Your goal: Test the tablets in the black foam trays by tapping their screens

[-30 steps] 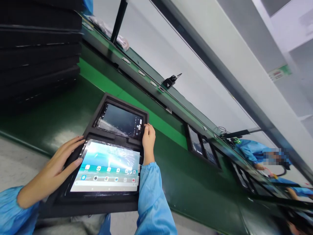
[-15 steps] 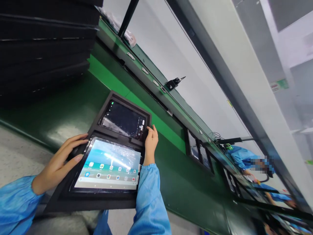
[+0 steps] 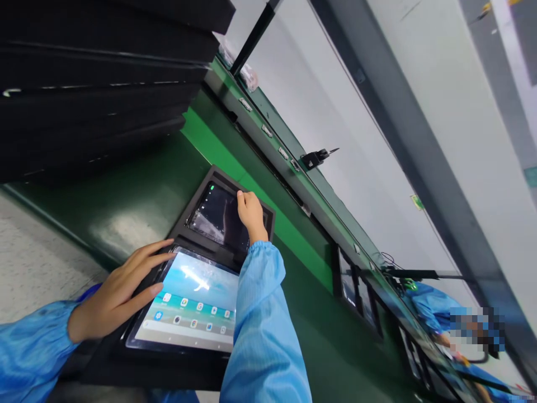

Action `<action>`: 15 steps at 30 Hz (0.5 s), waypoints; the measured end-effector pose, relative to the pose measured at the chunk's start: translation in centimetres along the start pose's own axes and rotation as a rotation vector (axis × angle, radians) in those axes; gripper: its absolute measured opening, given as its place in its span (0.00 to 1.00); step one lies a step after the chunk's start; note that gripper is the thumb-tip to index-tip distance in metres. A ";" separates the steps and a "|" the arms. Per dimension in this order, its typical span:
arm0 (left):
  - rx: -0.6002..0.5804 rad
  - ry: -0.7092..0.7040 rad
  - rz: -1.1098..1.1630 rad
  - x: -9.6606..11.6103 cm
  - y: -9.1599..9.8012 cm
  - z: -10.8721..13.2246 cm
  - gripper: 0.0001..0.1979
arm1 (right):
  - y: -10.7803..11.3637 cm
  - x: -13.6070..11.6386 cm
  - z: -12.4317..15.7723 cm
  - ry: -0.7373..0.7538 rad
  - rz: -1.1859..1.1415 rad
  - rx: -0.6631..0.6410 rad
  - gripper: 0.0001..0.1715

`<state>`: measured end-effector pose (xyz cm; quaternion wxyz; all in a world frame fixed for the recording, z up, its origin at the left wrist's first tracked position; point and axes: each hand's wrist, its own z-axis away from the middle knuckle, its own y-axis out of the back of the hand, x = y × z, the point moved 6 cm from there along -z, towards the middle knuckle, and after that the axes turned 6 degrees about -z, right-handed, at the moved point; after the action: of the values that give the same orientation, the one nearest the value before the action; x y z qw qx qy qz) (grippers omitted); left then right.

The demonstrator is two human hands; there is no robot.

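Tablets sit in the two pockets of a black foam tray (image 3: 168, 370), which lies on the near edge of a green desk (image 3: 138, 190). The near tablet (image 3: 193, 308) is lit and shows a beach picture above rows of small icons. The far tablet (image 3: 210, 215) has a dark screen with a small green dot at its upper left corner.

The left hand (image 3: 121, 291) lies open at the left side of the near tablet. Its fingers (image 3: 159, 249) are spread and flat, touching the tablet's left edge and the tray rim beside it, and they grip nothing. The right hand (image 3: 251, 215) reaches across the near tablet onto the far one. Its fingers (image 3: 241, 196) are bent, with the tips at that tablet's far edge; I cannot tell whether they hold the edge or only press on it. A blue sleeve (image 3: 260, 324) covers much of the lit screen's right side.

A stack of black trays (image 3: 92, 84) stands on the desk at the upper left. Further along the desk to the right lies another tray (image 3: 356, 291) with dark screens, and beyond it a co-worker's blue sleeve (image 3: 432, 305) shows.
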<state>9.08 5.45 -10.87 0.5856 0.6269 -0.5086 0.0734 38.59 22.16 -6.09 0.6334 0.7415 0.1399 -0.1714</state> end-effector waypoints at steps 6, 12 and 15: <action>-0.023 0.082 0.127 -0.3 -0.4 0.0 0.27 | -0.2 -0.5 -1.6 -0.033 0.069 -0.086 0.38; -0.100 0.098 0.153 0.4 -0.1 0.2 0.31 | 3.9 -2.6 -1.1 -0.060 0.083 -0.008 0.43; -0.166 0.041 0.096 1.3 0.0 0.4 0.36 | 6.4 -3.8 0.2 -0.052 0.094 0.043 0.44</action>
<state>9.48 4.44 -10.10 0.6416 0.5494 -0.5304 0.0716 37.86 20.94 1.20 0.6281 0.7559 0.0850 -0.1636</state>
